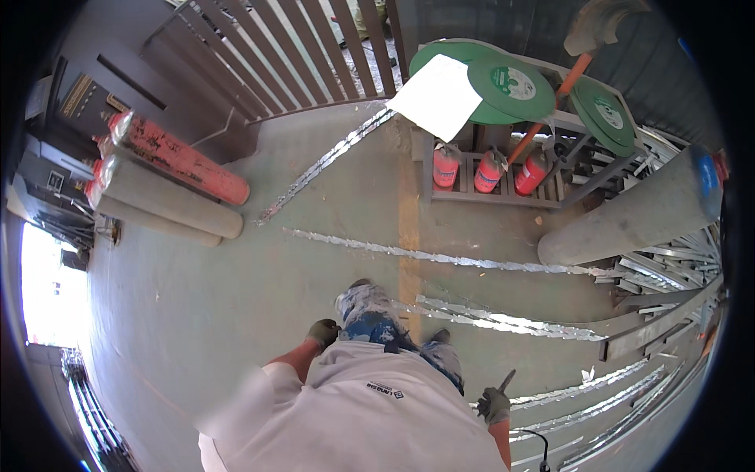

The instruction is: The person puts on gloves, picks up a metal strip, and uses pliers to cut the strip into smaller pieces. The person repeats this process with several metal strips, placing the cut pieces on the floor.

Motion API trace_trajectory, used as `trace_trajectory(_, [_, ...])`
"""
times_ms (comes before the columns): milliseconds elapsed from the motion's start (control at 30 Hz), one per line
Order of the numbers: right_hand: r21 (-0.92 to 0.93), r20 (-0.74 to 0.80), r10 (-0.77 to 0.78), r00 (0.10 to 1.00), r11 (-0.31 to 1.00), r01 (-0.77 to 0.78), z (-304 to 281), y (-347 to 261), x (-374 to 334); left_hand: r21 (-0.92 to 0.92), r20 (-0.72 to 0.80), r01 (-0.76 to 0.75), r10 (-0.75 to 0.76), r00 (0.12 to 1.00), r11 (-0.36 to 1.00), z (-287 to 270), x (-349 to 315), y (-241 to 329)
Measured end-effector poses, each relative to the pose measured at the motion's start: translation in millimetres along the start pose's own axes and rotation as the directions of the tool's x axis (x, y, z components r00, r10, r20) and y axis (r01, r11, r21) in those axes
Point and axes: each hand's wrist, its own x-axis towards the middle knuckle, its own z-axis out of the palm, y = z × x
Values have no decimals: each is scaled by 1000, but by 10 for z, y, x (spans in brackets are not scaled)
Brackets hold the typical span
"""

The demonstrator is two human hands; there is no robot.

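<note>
My left hand [323, 333], in a dark work glove, hangs beside my left thigh. Its fingers are curled, and whatever they might hold is hidden. Low on my right side, my right hand [494, 406] wears a grey glove and is closed around a slim dark tool [509, 381]. The tool points up and away from me; its kind is too small to make out. Just right of that hand, long jagged silvery metal strips [574, 396] lie on the floor. A black cable [541, 437] curves near my right wrist.
Ahead stands a rack [472, 197] with red fire extinguishers [487, 171], green discs [510, 85] and a white sheet [437, 96]. A big grey cylinder [629, 216] stands right; red [185, 161] and grey cylinders [169, 193] stand left. Another metal strip [448, 258] crosses the floor before me.
</note>
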Motion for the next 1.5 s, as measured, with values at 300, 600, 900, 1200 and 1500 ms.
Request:
trace_trajectory(300, [327, -303, 189, 934, 941, -85, 1359, 792, -882, 100, 188, -325, 303, 934, 940, -1222, 1443, 1090])
trace_trajectory(600, [422, -343, 222, 913, 904, -62, 2822, 952, -1755, -63, 326, -148, 161, 931, 987, -1885, 2460, 1824])
trace_trajectory(900, [501, -309, 239, 921, 864, -56, 3234, 1385, -2080, 7, 512, -156, 131, 849, 988, -1836, 2722, 2181])
trace_trajectory(1200, [478, -323, 205, 924, 878, -28, 3325, 1470, -2115, 81, 537, -212, 136, 833, 974, -1814, 2808, 2268])
trace_trajectory(1500, [508, -328, 225, 918, 861, -30, 3378, 1358, -2102, 168, 542, -227, 103, 834, 959, -1744, 2888, 2252])
